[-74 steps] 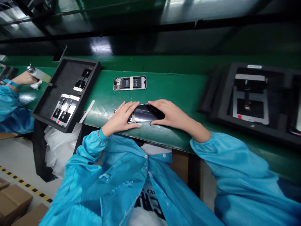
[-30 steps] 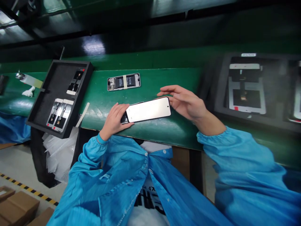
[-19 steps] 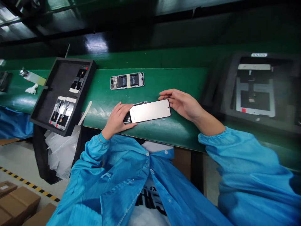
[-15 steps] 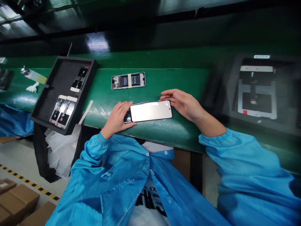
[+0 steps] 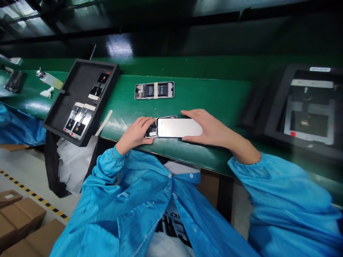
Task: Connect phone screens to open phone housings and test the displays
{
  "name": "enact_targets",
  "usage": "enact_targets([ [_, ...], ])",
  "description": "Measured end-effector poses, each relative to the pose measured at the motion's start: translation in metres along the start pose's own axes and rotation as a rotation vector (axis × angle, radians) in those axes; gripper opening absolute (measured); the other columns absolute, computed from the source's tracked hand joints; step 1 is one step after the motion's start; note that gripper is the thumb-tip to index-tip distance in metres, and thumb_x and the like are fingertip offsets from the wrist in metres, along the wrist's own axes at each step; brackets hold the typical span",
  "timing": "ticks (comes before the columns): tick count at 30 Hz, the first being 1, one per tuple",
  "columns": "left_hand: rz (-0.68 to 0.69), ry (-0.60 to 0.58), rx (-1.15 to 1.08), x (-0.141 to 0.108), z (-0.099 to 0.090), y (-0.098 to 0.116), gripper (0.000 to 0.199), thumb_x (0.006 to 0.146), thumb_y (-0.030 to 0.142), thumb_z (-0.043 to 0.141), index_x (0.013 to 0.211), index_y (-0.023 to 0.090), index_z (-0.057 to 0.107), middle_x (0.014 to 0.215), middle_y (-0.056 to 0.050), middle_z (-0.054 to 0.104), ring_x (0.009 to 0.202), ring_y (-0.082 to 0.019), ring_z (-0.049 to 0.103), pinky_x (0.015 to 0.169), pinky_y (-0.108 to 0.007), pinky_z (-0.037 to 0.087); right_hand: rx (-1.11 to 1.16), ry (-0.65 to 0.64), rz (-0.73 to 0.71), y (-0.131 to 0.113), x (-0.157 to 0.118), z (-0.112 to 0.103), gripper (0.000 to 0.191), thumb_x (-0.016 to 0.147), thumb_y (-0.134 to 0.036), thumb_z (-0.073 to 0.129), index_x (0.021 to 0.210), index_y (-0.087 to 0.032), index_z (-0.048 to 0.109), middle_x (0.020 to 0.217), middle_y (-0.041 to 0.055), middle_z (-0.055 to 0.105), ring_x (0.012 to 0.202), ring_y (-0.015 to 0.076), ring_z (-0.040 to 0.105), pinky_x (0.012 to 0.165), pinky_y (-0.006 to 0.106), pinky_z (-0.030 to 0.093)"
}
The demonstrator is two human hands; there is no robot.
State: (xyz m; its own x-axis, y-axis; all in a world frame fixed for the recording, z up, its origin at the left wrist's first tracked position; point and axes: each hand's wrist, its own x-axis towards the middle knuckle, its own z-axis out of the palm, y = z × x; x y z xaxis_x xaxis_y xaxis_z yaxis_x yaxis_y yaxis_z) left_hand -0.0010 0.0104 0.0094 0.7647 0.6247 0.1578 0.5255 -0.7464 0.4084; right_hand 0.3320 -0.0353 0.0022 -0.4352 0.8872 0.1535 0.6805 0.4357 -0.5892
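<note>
Dark, glossy panels [image 5: 160, 44] are ranged along the top of the frame behind a green workbench [image 5: 214, 94]. At center, a phone screen [image 5: 175, 127], its face pale and bright, is held over an open phone body [image 5: 150, 130], whose inner parts are exposed at the left end. The screen's right end is gripped by the right hand [image 5: 207, 127], with a finger stretched by the upper edge and the thumb by the lower. The phone body's left end is pinched between the bent fingers and thumb of the left hand [image 5: 136, 132]. Just above, a second phone [image 5: 147, 91] is crossed by a strip of tape [image 5: 155, 90]. At upper left, three phone parts [image 5: 83, 119] are held in a black foam tray [image 5: 75, 84], beside which a bottle [image 5: 53, 80] is seen. Another tray [image 5: 274, 123], partly blurred, is placed at right. Cardboard boxes [image 5: 23, 216] are grouped at lower left.
</note>
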Motion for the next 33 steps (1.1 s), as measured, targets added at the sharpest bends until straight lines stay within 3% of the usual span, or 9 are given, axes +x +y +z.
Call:
enact_targets([
  [3,0.023,0.024,-0.035,0.000,0.001,-0.003,0.078,0.088,0.029,0.076,0.156,0.017,0.040,0.146,-0.018,0.062,0.134,-0.036,0.059,0.116,-0.055,0.051,-0.053,-0.034,-0.085,0.003,-0.001,0.001,0.102,0.086,-0.081,0.067,0.163,-0.019,0.044,0.150,0.0196,0.061,0.134,0.0458,0.056,0.112,0.063,0.048],
  [7,0.010,0.005,-0.084,-0.004,-0.003,-0.010,0.084,0.092,0.045,0.078,0.160,0.022,0.035,0.159,-0.020,0.049,0.147,-0.038,0.049,0.124,-0.061,0.043,-0.105,-0.036,-0.150,0.005,-0.001,0.003,0.097,0.092,-0.079,0.060,0.162,-0.014,0.044,0.146,0.0221,0.062,0.133,0.0442,0.056,0.110,0.062,0.049],
  [10,-0.018,-0.016,-0.116,-0.011,-0.010,-0.018,0.067,0.091,0.054,0.078,0.145,0.023,0.053,0.160,-0.020,0.048,0.152,-0.039,0.045,0.126,-0.063,0.040,-0.116,-0.030,-0.162,0.006,-0.001,0.004,0.094,0.095,-0.078,0.057,0.160,-0.012,0.046,0.144,0.0230,0.063,0.132,0.0436,0.057,0.109,0.061,0.050],
  [14,-0.075,-0.070,-0.142,-0.014,-0.019,-0.025,0.041,0.096,0.049,0.072,0.126,0.022,0.064,0.154,-0.017,0.055,0.147,-0.035,0.050,0.124,-0.060,0.042,-0.115,-0.020,-0.171,0.009,0.000,0.006,0.092,0.096,-0.076,0.057,0.159,-0.010,0.048,0.144,0.0238,0.063,0.132,0.0432,0.057,0.109,0.060,0.050],
  [20,-0.066,-0.094,-0.066,0.000,-0.020,-0.009,0.077,0.089,0.044,0.080,0.153,0.021,0.046,0.161,-0.020,0.048,0.149,-0.038,0.047,0.126,-0.058,0.039,-0.123,-0.017,-0.163,0.012,0.000,0.007,0.094,0.095,-0.078,0.057,0.158,-0.010,0.049,0.143,0.0243,0.064,0.130,0.0435,0.058,0.108,0.061,0.050],
  [26,-0.055,-0.126,0.083,0.009,-0.016,0.012,0.070,0.087,0.027,0.076,0.149,0.015,0.048,0.148,-0.018,0.060,0.136,-0.035,0.058,0.115,-0.049,0.050,-0.117,-0.017,-0.143,0.012,0.001,0.009,0.093,0.094,-0.080,0.055,0.158,-0.013,0.049,0.145,0.0229,0.063,0.130,0.0434,0.060,0.107,0.061,0.050],
  [33,-0.012,-0.089,0.049,0.004,-0.017,0.004,0.083,0.089,0.029,0.078,0.159,0.017,0.036,0.152,-0.019,0.056,0.139,-0.035,0.056,0.116,-0.049,0.051,-0.108,-0.040,-0.127,0.008,0.001,0.005,0.092,0.095,-0.079,0.055,0.159,-0.014,0.048,0.146,0.0226,0.063,0.131,0.0442,0.059,0.108,0.062,0.049],
])
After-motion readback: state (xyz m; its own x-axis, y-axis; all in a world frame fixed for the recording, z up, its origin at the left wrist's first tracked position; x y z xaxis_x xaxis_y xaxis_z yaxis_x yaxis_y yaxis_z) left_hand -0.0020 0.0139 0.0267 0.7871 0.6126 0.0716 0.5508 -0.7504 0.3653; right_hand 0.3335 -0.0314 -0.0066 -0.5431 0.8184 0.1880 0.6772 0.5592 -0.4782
